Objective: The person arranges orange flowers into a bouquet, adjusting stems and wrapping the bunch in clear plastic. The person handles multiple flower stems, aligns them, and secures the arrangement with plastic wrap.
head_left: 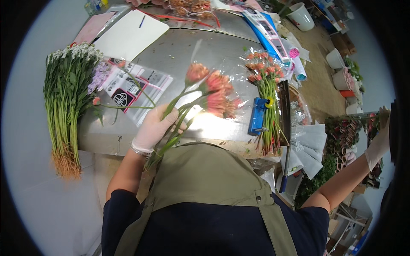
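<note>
My left hand (157, 126), in a thin white glove, is closed around the green stems of a bunch of coral-pink flowers (215, 91). The blooms point away to the right over the metal table, and the stem ends hang down by my apron. Beyond this hand, a thin-stemmed flower with a small pink bloom (96, 101) reaches left. My right arm stretches far out to the right. The gloved right hand (381, 134) is at the dark rim of the picture near flowers in the background; its fingers are too unclear to read.
Tall white flowers with roots (64, 111) lie over the table's left end, beside printed clear sleeves (141, 87). White paper (132, 34) lies behind. On the right are an orange bunch (265, 77), a blue tool (258, 115) and white wrapping sheets (308, 147). Buckets (335, 59) stand beyond.
</note>
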Demonstrator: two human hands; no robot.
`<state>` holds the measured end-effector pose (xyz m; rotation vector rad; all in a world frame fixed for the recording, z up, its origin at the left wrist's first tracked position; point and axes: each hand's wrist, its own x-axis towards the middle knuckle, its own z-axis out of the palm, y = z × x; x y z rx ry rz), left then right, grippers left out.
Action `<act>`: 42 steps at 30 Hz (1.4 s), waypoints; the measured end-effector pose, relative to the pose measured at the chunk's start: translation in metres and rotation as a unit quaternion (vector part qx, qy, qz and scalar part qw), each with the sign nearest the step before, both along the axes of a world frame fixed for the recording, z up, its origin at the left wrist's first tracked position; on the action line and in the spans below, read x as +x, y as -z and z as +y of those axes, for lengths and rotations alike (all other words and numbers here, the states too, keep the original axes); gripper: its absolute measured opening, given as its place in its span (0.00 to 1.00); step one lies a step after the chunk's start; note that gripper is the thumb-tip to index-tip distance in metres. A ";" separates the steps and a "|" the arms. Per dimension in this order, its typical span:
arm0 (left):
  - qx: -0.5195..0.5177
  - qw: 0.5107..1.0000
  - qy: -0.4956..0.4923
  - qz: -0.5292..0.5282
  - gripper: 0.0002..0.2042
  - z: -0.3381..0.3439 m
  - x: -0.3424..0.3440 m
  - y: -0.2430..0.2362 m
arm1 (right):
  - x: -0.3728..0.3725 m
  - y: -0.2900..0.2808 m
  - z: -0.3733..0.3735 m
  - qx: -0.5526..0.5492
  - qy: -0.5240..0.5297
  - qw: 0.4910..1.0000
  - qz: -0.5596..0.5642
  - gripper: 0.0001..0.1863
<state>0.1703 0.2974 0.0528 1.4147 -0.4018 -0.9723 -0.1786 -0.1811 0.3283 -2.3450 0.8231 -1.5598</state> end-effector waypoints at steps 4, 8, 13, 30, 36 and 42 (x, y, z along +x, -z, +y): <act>-0.015 1.000 -0.022 0.006 0.16 0.009 0.013 0.007 | 0.017 0.023 -0.051 -0.006 -0.049 0.994 0.101 0.13; -0.023 0.998 -0.033 0.039 0.16 0.013 0.015 0.004 | 0.067 0.118 -0.114 0.077 -0.002 0.979 0.190 0.12; -0.040 0.996 -0.033 0.075 0.15 0.016 0.015 0.007 | 0.105 0.277 -0.139 0.212 -0.056 0.933 0.285 0.14; -0.075 0.987 0.029 0.141 0.12 -0.023 0.012 0.023 | 0.213 0.307 0.275 0.577 -0.612 0.511 0.179 0.38; -0.085 0.990 0.074 0.083 0.20 -0.040 0.009 0.036 | 0.210 0.314 0.277 0.601 -0.451 0.649 0.123 0.11; 0.023 0.921 0.144 -0.360 0.38 -0.041 -0.024 0.040 | 0.219 0.305 0.292 0.486 -0.359 0.771 0.198 0.12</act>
